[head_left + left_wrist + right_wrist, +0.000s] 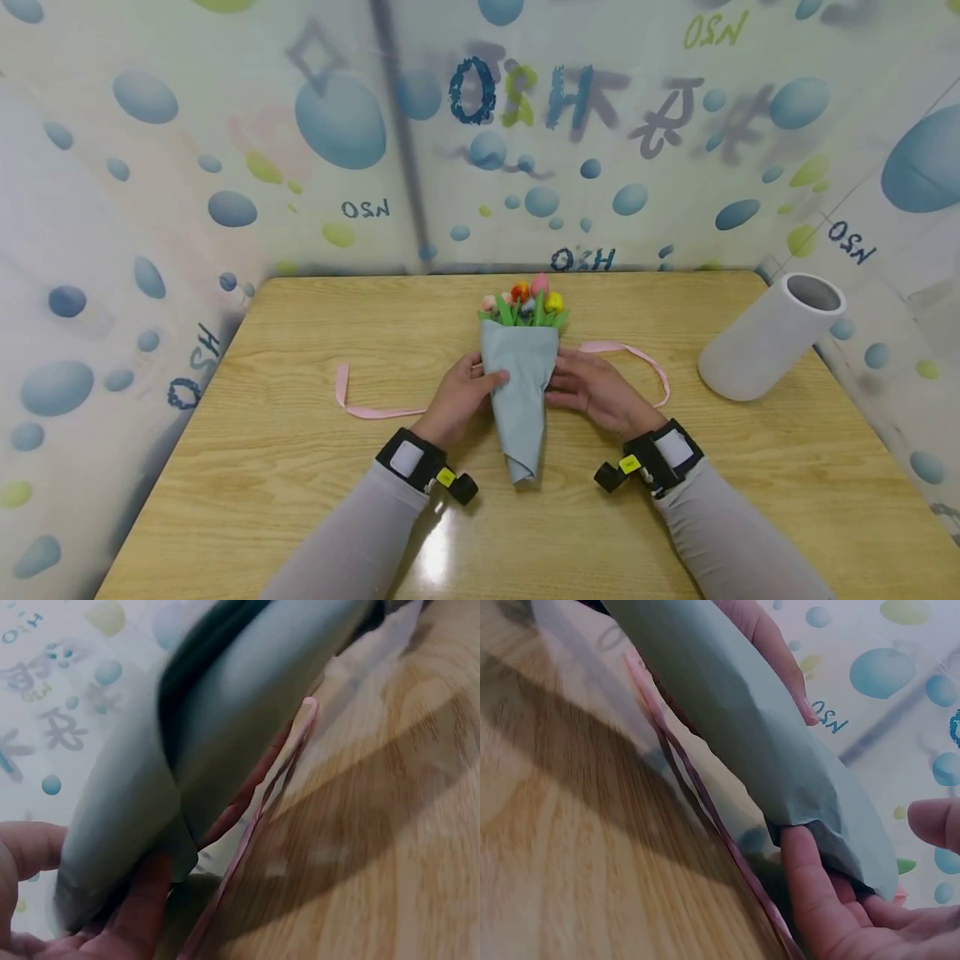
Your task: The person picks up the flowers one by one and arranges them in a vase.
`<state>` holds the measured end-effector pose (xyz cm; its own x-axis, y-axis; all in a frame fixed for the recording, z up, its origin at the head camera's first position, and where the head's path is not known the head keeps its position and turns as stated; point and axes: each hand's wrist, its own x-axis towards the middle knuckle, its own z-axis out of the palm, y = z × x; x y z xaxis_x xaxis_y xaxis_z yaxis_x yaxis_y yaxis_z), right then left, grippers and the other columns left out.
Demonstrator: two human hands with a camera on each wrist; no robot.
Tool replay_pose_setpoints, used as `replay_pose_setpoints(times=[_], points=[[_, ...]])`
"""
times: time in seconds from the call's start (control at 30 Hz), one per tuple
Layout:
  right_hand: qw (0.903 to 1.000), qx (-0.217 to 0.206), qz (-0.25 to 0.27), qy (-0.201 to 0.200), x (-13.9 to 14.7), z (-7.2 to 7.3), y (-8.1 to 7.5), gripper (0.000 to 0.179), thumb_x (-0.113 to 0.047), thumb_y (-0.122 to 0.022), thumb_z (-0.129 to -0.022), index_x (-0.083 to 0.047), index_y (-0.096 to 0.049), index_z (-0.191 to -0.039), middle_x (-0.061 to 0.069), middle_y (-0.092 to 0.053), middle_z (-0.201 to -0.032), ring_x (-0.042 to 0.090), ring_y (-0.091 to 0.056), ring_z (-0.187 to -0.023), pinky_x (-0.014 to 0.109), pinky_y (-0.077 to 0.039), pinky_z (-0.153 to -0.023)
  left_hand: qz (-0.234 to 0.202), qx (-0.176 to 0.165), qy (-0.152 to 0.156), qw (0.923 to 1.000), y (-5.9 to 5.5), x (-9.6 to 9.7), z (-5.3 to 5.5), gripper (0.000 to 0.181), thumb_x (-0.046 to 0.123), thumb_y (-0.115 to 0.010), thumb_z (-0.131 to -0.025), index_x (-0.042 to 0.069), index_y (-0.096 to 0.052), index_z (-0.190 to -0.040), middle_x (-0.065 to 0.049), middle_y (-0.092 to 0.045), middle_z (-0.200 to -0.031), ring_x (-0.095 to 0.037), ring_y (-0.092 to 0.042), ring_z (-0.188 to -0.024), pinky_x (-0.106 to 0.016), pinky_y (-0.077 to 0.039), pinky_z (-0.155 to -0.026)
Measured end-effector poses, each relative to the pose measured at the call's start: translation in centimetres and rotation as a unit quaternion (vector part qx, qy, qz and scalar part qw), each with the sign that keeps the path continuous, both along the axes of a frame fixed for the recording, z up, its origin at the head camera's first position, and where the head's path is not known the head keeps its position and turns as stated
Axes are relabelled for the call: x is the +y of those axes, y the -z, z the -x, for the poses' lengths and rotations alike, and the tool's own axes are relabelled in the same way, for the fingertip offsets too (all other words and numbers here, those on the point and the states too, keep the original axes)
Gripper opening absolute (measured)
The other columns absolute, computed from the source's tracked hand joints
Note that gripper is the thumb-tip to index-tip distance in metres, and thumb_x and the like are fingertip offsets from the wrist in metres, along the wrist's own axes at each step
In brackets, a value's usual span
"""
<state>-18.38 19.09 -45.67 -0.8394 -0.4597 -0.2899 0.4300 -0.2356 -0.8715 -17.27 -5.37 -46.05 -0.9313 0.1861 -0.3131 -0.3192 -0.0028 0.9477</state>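
Two hands tend a wrapped bouquet (521, 350) mid-table (300, 333): the left hand (455, 400) pinches its paper (521, 425); the right hand (596, 392) supports it with extended fingers, thumb free. Best grip lightly — no creases — and centre it over the pink ribbon (382, 412).

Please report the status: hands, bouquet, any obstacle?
Left hand grips wrapped bouquet. Right hand touches its other side. Pink ribbon loose, untied. White vase at right, clear of hands.
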Motion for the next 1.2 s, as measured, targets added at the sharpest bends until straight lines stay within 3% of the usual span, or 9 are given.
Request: replay_pose_setpoints(times=[0.17,0.33,0.47,0.73,0.97,1.2], points=[[0.9996,-0.015,0.025,0.004,-0.3,-0.1,0.2,0.043,-0.02,-0.046,-0.112,0.0,-0.043,-0.15,0.003,-0.074,-0.115,0.015,-0.072,-0.106,0.033,-0.062,-0.091,-0.024,-0.005,0.012,0.9996,-0.1,-0.2,-0.1,0.053,0.019,-0.067,-0.102,0.004,-0.049,-0.149,-0.018,-0.065,-0.14,-0.022,-0.065,-0.122,-0.044,-0.05,-0.111],[0.9986,-0.022,0.047,-0.009,-0.5,-0.2,0.5,0.022,-0.018,-0.046,-0.112,-0.007,-0.058,-0.126,0.004,-0.074,-0.109,0.015,-0.071,-0.102,0.032,-0.061,-0.089,-0.063,-0.001,0.016,0.9979,-0.2,-0.2,-0.1,0.055,0.015,-0.066,-0.102,0.005,-0.047,-0.152,-0.018,-0.062,-0.144,-0.022,-0.063,-0.126,-0.045,-0.046,-0.116],[0.9984,-0.027,0.047,-0.013,-0.8,-0.4,0.6,0.018,-0.016,-0.046,-0.111,-0.009,-0.063,-0.115,0.003,-0.074,-0.105,0.013,-0.071,-0.097,0.029,-0.061,-0.086,-0.076,0.01,0.028,0.9967,-0.3,-0.2,-0.3,0.054,0.013,-0.065,-0.102,0.005,-0.046,-0.153,-0.018,-0.061,-0.145,-0.02,-0.063,-0.124,-0.041,-0.048,-0.113],[0.9985,0.007,0.038,0.038,-1.4,-0.7,0.5,0.018,-0.007,-0.054,-0.107,-0.011,-0.056,-0.124,-0.003,-0.072,-0.111,0.009,-0.071,-0.101,0.026,-0.06,-0.087,-0.067,0.04,0.037,0.9963,-0.4,0.2,-0.5,0.052,0.01,-0.065,-0.102,0.005,-0.047,-0.151,-0.017,-0.062,-0.143,-0.016,-0.066,-0.117,-0.031,-0.053,-0.102],[0.9969,0.007,0.075,0.025,-1.4,-0.9,0.6,0.026,-0.004,-0.05,-0.108,-0.019,-0.054,-0.129,-0.003,-0.072,-0.116,0.01,-0.072,-0.104,0.028,-0.06,-0.088,-0.053,0.056,0.032,0.9965,-0.3,0.3,-0.6,0.052,0.008,-0.066,-0.1,0.008,-0.049,-0.149,-0.016,-0.065,-0.14,-0.019,-0.065,-0.119,-0.034,-0.053,-0.103],[0.9959,0.01,0.085,0.028,-1.7,-1.0,0.8,0.029,0.002,-0.047,-0.108,-0.016,-0.048,-0.13,-0.003,-0.07,-0.118,0.01,-0.072,-0.105,0.027,-0.06,-0.089,-0.034,0.062,0.037,0.9968,-0.3,0.4,-0.6,0.053,0.01,-0.069,-0.099,0.008,-0.05,-0.149,-0.015,-0.064,-0.141,-0.021,-0.063,-0.123,-0.038,-0.051,-0.106]])
